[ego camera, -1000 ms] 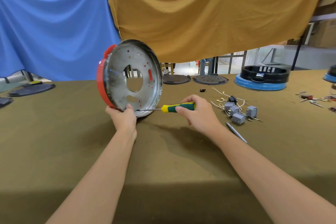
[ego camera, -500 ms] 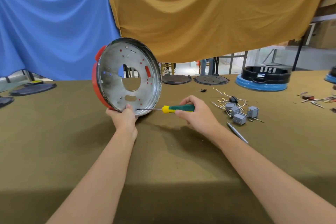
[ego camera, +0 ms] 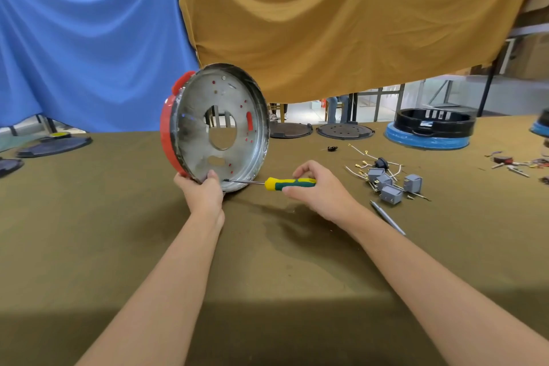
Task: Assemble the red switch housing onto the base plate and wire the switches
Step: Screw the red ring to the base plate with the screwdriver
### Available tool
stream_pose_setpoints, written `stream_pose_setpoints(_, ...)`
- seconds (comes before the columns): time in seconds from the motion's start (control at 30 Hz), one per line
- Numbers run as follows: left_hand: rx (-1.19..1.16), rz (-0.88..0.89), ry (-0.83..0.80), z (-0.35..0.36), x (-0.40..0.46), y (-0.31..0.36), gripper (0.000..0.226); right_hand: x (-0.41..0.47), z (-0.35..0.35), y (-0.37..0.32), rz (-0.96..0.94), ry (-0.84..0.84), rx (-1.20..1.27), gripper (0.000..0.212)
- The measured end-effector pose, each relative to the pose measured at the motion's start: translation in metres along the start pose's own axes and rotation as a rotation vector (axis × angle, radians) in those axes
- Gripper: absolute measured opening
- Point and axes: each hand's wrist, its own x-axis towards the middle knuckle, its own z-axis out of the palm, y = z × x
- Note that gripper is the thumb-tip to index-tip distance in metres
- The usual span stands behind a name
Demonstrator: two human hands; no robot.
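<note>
While two big cloths, a blue one (ego camera: 89, 47) and a mustard one (ego camera: 341, 24), hang behind it, the table (ego camera: 89, 246) in its olive cover spreads out under my arms. On it the metal plate (ego camera: 219, 128) stands on edge, tilted, with the red housing (ego camera: 169, 134) fitted against its far side and showing around the left rim. My left hand (ego camera: 203, 192) grips the plate's bottom edge, thumb hooked over the rim. My right hand (ego camera: 318, 187) pinches the green and yellow handle of the screwdriver (ego camera: 276, 183), which lies level, its tip just beside my left thumb at the plate's lower rim. To the right, the grey switches (ego camera: 389, 184) sit among loose wires (ego camera: 361, 154), near a thin metal tool (ego camera: 387, 217).
</note>
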Motion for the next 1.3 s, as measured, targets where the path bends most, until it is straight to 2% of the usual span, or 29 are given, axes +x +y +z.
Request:
stream_pose_setpoints(0.17,-0.031,-0.013,0.014,-0.0006,0.0009,0.0000,0.047,0.0012,-0.0002,0.0006,-0.027,0.036,-0.029,0.023)
stream_pose_setpoints(0.33,0.084,0.061,-0.056,0.0000,-0.0008,-0.0016,0.041,0.0005,-0.0019,-0.0016,0.065,-0.047,0.074,0.028)
stream_pose_setpoints(0.6,0.041,0.034,-0.081,0.0007,0.0004,-0.0017,0.043,-0.0005,-0.0028,-0.0010,0.164,-0.180,0.182,0.039)
stream_pose_setpoints(0.87,-0.016,0.008,-0.054,-0.0001,-0.0016,-0.0001,0.045,0.0014,0.0058,0.0041,-0.001,-0.039,-0.102,0.033)
stream_pose_setpoints(1.1,0.038,0.058,-0.115,0.0015,-0.0029,0.0002,0.046,0.0004,0.0034,0.0020,0.114,-0.150,0.123,0.040)
stream_pose_setpoints(1.3,-0.011,0.083,-0.143,0.0031,-0.0076,0.0026,0.048,-0.0028,-0.0015,-0.0025,0.202,-0.256,0.278,0.035)
